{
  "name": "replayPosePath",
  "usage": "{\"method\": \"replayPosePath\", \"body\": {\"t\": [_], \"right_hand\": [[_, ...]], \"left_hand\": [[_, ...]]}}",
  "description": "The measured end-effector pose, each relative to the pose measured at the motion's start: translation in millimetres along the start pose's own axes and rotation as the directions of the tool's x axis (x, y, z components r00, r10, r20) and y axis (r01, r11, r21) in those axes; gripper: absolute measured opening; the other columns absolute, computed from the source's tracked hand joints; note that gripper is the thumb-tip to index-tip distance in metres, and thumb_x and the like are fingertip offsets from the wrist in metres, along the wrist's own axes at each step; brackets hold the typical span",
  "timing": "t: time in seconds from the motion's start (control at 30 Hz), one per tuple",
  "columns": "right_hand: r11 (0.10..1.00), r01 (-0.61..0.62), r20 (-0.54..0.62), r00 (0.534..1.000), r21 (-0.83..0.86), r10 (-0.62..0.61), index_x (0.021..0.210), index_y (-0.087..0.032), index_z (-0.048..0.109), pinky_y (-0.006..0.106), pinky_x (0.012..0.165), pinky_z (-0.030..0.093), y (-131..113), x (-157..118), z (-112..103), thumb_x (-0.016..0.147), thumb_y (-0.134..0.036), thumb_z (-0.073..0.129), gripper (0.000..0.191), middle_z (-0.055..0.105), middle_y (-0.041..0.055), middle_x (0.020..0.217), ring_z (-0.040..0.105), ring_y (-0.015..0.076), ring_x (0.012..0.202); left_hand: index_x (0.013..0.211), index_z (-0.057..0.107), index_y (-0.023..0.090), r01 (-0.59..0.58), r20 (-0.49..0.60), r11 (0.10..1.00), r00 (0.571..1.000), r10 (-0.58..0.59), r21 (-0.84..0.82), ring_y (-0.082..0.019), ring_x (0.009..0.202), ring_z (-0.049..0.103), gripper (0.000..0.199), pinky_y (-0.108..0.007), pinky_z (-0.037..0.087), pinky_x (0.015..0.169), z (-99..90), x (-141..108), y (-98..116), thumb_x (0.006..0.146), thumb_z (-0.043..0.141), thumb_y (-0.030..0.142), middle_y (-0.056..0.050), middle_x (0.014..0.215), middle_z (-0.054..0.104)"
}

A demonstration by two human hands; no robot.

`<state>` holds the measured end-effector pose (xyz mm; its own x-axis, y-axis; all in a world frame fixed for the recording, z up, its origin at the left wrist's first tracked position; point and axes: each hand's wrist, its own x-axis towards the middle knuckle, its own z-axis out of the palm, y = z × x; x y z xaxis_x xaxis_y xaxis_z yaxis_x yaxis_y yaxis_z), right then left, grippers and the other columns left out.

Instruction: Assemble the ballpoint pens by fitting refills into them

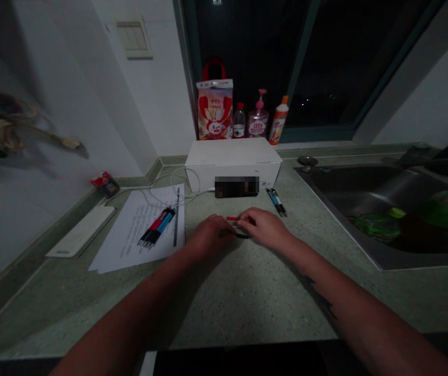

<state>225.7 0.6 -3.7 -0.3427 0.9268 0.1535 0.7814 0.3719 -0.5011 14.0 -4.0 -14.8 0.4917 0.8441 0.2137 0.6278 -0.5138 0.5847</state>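
My left hand (211,235) and my right hand (262,225) are close together over the middle of the green speckled counter (247,292). The fingers of my left hand are closed on a dark pen part (240,236). My right hand pinches a small red piece (232,218) near its fingertips; what else lies between the fingers is too small to tell. Several red, blue and black pens (157,227) lie in a bundle on printed paper sheets (130,230) to the left. Two more pens (276,202), blue and white with black, lie beyond my right hand.
A white box (232,156) stands at the back, with a black phone (236,188) leaning on it and a white cable beside. Bottles (258,122) and a red bag (215,112) line the window. A white power bank-like slab (83,232) lies left; a steel sink (349,209) is right.
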Motion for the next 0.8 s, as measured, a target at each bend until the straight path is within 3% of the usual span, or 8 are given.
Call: {"method": "replayPosePath", "body": {"t": [0.13,0.37,0.63,0.8], "right_hand": [[0.995,0.016,0.047,0.999,-0.103,-0.011,0.087,-0.021,0.071,0.026,0.068,0.038,1,-1,2,0.09,-0.022,0.063,0.008,0.069,0.0033,0.094,0.063,0.0157,0.08],[0.975,0.053,0.062,0.997,-0.217,-0.04,0.088,-0.019,0.07,0.028,0.067,0.038,2,-1,5,0.095,-0.021,0.055,0.017,0.068,0.0064,0.092,0.061,0.0169,0.077],[0.955,0.068,0.106,0.994,-0.289,-0.038,0.088,-0.019,0.07,0.029,0.067,0.039,3,0,4,0.092,-0.021,0.056,0.015,0.07,0.0079,0.092,0.064,0.0187,0.078],[0.956,0.058,0.086,0.996,-0.289,-0.034,0.088,-0.018,0.071,0.029,0.065,0.038,6,0,6,0.093,-0.022,0.054,0.018,0.07,0.0083,0.092,0.064,0.0183,0.076]], "left_hand": [[0.089,0.08,0.023,-0.056,0.113,0.996,0.993,0.047,0.076,-0.021,0.085,0.064,0.01,-0.033,0.048,0.081,0.4,-1,2,0.08,0.076,0.021,-0.003,0.086,0.075],[0.1,0.076,0.019,0.11,-0.111,0.972,0.99,-0.089,0.208,-0.024,0.1,0.063,0.014,-0.036,0.049,0.09,-6.6,4,-13,0.088,0.068,0.021,-0.008,0.101,0.072],[0.087,0.075,0.017,0.103,-0.017,0.909,0.994,-0.105,0.404,-0.025,0.096,0.062,0.016,-0.036,0.048,0.088,-7.5,11,-14,0.092,0.06,0.016,-0.01,0.093,0.07],[0.088,0.074,0.017,0.129,0.013,0.918,0.989,-0.144,0.375,-0.024,0.092,0.063,0.016,-0.035,0.047,0.083,-11.3,7,-8,0.093,0.058,0.016,-0.009,0.093,0.07]]}}
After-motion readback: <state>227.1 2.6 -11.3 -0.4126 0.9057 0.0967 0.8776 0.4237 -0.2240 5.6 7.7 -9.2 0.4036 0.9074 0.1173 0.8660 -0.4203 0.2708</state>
